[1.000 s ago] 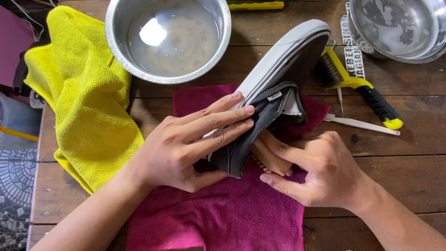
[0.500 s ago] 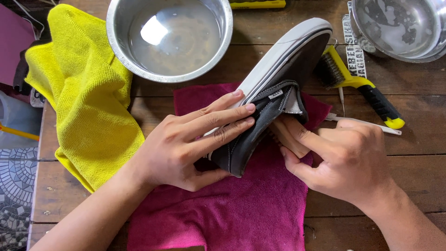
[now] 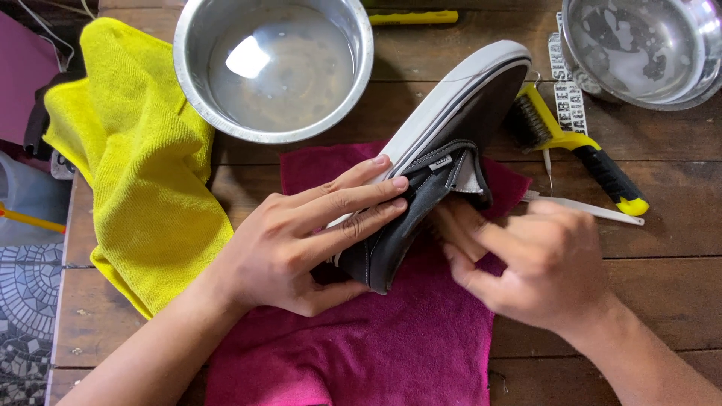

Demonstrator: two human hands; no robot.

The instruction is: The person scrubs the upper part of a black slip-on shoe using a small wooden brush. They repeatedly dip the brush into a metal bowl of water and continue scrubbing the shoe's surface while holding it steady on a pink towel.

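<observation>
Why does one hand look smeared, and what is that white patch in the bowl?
Head view: the right hand is motion-blurred beside the shoe, while the left hand on the shoe is sharp; the white patch is light glaring off the water in the steel bowl.

Worn dark wooden plank table (image 3: 662,293), patterned mosaic tile floor (image 3: 26,301) at left, bright overhead light
</observation>
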